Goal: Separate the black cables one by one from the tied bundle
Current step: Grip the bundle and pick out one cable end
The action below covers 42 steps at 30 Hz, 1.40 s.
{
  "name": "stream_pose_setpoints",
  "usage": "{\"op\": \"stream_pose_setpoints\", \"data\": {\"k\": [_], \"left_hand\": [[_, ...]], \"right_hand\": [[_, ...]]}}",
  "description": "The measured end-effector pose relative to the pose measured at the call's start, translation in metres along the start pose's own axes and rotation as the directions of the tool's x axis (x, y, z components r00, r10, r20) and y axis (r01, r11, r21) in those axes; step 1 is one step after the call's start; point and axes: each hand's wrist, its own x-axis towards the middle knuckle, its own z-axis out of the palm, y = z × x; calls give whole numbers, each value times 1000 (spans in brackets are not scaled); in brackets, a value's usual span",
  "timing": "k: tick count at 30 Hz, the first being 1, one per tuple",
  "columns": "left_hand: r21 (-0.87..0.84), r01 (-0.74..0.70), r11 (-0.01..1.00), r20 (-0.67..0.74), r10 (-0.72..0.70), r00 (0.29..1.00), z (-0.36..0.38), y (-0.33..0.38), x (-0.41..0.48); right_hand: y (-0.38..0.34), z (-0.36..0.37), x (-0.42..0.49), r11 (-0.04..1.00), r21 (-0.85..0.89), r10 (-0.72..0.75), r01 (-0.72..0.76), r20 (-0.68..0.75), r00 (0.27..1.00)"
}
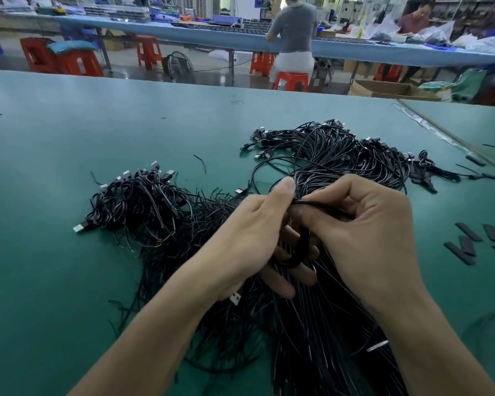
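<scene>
The tied bundle of black cables lies under my wrists on the green worktop. My left hand curls round its strands, and my right hand pinches one black cable above them (a loose pile lies to the left).

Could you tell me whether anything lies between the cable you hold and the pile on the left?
Only loose cable ends lie between the left hand, gripping the cable, and the pile; nothing else.
</scene>
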Motion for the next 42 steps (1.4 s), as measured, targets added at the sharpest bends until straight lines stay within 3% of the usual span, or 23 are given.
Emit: {"op": "stream_pose_setpoints", "data": {"k": [2,5,8,11,16,19,23,28,33,35,37,40,42], "left_hand": [[92,-46,995,-41,50,998,0,-2,1],[116,-89,989,-242,115,963,-5,-8,8],[84,-113,990,-439,138,888,-20,-10,15],[14,-109,994,-525,100,845,-32,-7,17],[-3,-116,993,-513,98,853,-32,-8,16],[-15,-123,992,-505,99,857,-30,-9,16],[-67,-97,993,-478,53,877,-31,-9,16],[-163,-31,986,-309,-21,951,-31,-6,12],[-75,-73,994,-345,43,938,-28,-7,14],[-75,-95,993,-357,63,932,-28,-7,14],[-70,-120,990,-366,87,926,-29,-6,13],[-45,-163,986,-359,136,923,-27,-1,9],[-31,-177,984,-310,159,937,-24,1,6]], "right_hand": [[1,0,0,996,73,44,-45,26,999],[3,1,-1,990,72,110,-119,120,987],[9,0,-2,971,-165,201,-174,161,966],[13,3,-7,856,-507,260,-95,264,929],[15,15,-17,747,-655,324,114,509,798],[17,18,-20,722,-667,335,181,567,752],[22,22,-23,721,-654,294,228,588,754],[23,26,-25,732,-613,204,297,613,763],[23,22,-23,772,-568,199,287,644,739],[20,17,-16,816,-536,202,216,615,762],[16,8,-7,857,-497,173,132,520,837],[14,-7,3,915,-404,75,7,185,980],[16,-12,6,927,-373,19,-37,-52,998]]}}
